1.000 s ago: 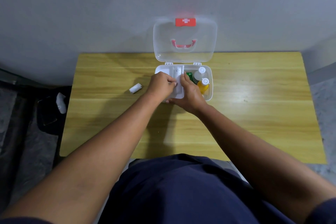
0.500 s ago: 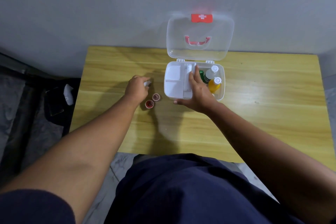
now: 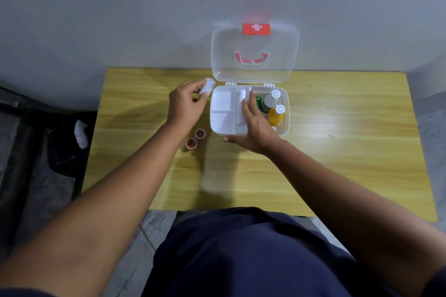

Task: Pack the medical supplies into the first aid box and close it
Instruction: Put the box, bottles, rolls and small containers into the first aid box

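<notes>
left hand (image 3: 187,105): grip pinching white roll (image 3: 207,86) | right hand (image 3: 253,125): grip loose, fingers resting inside open first aid box (image 3: 286,113) | counter (image 3: 337,152) back edge

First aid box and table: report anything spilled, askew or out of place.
Nothing spilled or damaged. The first aid box stands open. Two small red rolls remain unpacked on the table; the left hand holds a white roll.

We see bare table (image 3: 337,152) right of the first aid box (image 3: 286,113) and along the near edge. Two small red-capped rolls (image 3: 195,138) crowd its left side, and the upright lid (image 3: 254,55) blocks the back, apparently against the wall.
</notes>
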